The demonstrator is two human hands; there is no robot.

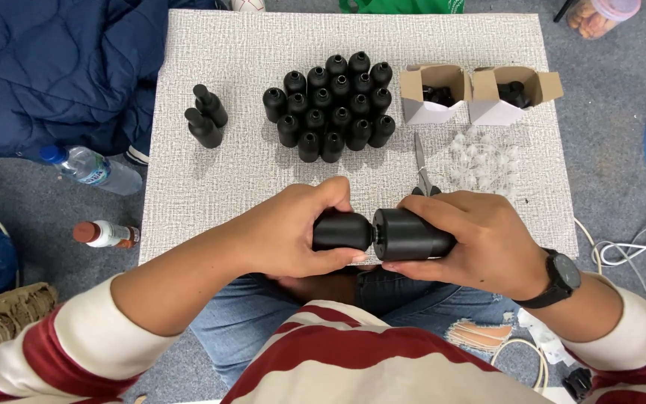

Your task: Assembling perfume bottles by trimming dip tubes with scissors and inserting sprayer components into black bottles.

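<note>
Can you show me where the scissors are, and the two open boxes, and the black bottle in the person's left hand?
scissors [422,166]: head view, on the blades.
left open box [434,111]: head view, on its white front wall.
right open box [496,112]: head view, on its white front wall.
black bottle [340,230]: head view, on its body.

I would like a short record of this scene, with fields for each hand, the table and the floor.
left hand: left hand grips a small black bottle
right hand: right hand grips a wider black cylinder, pressed to the bottle's neck
table centre: cluster of black bottles, upright
table left: two black bottles lying down
table right: two open cardboard boxes, scissors, clear plastic pieces
floor left: two plastic drink bottles
</note>
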